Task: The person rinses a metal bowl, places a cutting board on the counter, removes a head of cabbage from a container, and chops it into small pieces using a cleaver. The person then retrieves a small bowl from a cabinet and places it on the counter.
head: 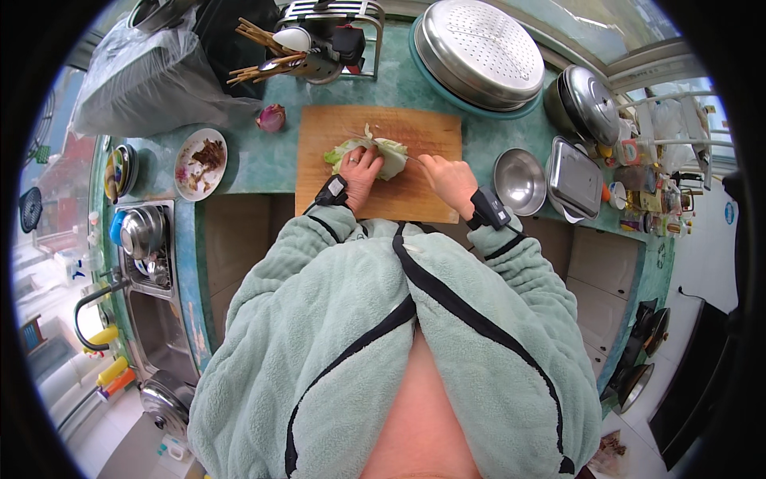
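A piece of pale green leafy cabbage [394, 161] lies on the wooden cutting board [413, 200] before me. My left hand [361, 173], with a ring on one finger, presses down and grips it from the near side. In my right hand [447, 182] is a knife [413, 158]. Its thin blade reaches leftward to the cabbage, seen nearly edge-on, and the fist covers the handle. Some shreds stand up at the cabbage's far edge. How deep the blade sits cannot be made out.
A purple onion [271, 118] and a plate of scraps [201, 164] lie left of the board. To its right are a steel bowl [519, 181] and a lidded metal container [575, 178]. Behind stand a chopstick holder [320, 66] and a large perforated steamer [479, 51].
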`<control>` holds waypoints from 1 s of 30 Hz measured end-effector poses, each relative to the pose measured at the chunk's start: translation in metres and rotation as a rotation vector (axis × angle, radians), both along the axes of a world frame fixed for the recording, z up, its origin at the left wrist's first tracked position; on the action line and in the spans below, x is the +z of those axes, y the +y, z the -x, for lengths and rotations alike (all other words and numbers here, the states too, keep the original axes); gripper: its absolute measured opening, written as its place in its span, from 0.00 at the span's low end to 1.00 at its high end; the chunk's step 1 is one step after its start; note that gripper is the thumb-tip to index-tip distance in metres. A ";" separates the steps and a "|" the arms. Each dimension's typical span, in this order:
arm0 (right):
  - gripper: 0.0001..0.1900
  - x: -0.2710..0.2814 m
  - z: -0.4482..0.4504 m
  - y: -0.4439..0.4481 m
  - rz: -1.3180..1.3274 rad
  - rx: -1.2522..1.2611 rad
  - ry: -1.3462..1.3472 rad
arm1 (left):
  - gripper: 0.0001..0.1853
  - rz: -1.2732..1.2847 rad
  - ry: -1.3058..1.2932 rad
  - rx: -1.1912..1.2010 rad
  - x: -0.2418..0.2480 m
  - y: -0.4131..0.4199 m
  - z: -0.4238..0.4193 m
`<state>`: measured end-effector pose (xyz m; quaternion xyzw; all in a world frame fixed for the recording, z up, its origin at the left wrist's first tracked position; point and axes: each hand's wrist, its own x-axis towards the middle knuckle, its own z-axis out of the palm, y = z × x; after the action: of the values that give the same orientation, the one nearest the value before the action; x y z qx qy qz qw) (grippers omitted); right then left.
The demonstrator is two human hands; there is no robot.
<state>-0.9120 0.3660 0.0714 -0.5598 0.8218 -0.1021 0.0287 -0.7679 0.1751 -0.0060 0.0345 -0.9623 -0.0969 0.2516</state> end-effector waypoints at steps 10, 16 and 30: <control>0.07 0.003 0.015 -0.006 -0.095 0.115 0.062 | 0.10 -0.047 0.001 0.051 -0.001 0.001 0.005; 0.08 -0.019 0.028 -0.026 -0.067 0.107 -0.134 | 0.10 -0.056 -0.032 0.049 0.005 0.002 0.005; 0.12 -0.004 0.011 -0.014 -0.005 -0.003 -0.243 | 0.18 -0.136 -0.066 0.017 0.001 0.004 0.003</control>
<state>-0.9225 0.3516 0.0676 -0.5420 0.8133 -0.1672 0.1296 -0.7705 0.1793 -0.0050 0.0627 -0.9610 -0.1588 0.2175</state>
